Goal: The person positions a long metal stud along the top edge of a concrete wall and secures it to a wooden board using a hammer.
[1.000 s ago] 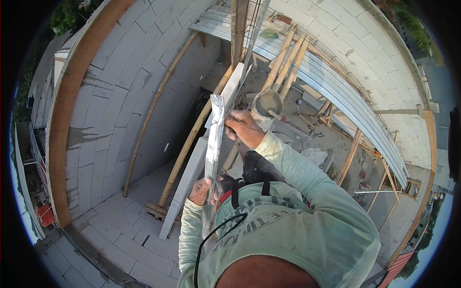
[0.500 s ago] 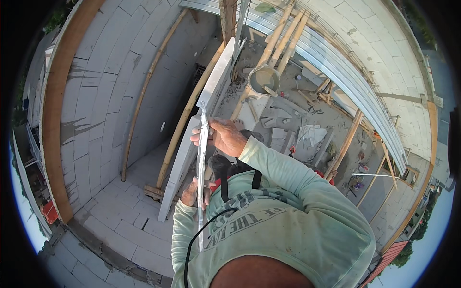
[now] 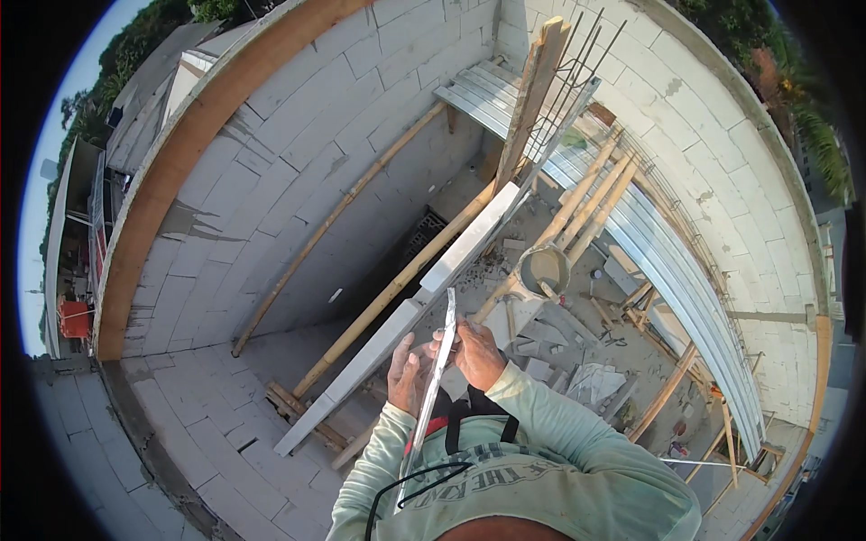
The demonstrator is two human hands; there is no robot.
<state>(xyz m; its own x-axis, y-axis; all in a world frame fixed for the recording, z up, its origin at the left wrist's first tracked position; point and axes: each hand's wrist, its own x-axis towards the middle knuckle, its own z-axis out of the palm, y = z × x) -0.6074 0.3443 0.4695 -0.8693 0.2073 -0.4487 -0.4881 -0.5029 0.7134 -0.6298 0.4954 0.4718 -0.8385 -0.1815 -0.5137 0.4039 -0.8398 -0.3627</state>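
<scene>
A long, thin, silvery-white strip [image 3: 435, 383], apparently metal, slants in front of my chest, its lower end near my shirt. My right hand [image 3: 478, 354] is closed around its upper part, with the top end sticking out above my fingers. My left hand [image 3: 403, 377] is just left of the strip, fingers stretched upward and apart; whether its palm touches the strip I cannot tell. Just beyond my hands runs the top of a narrow white block wall [image 3: 361, 356], stepping up to a higher block [image 3: 471, 236] farther off.
Bamboo poles [image 3: 397, 293] lean along the left side. A mortar bucket [image 3: 545, 270] stands beyond my right hand. Corrugated metal sheets [image 3: 672, 279] curve along the right. An upright wooden post [image 3: 530, 104] with rebar rises at the far end. Block pieces and rubble lie below right.
My view has turned, so the wall and bucket appear farther right and lower. My left hand has moved up the strip toward my right hand and its fingers have straightened. The right hand keeps its hold.
</scene>
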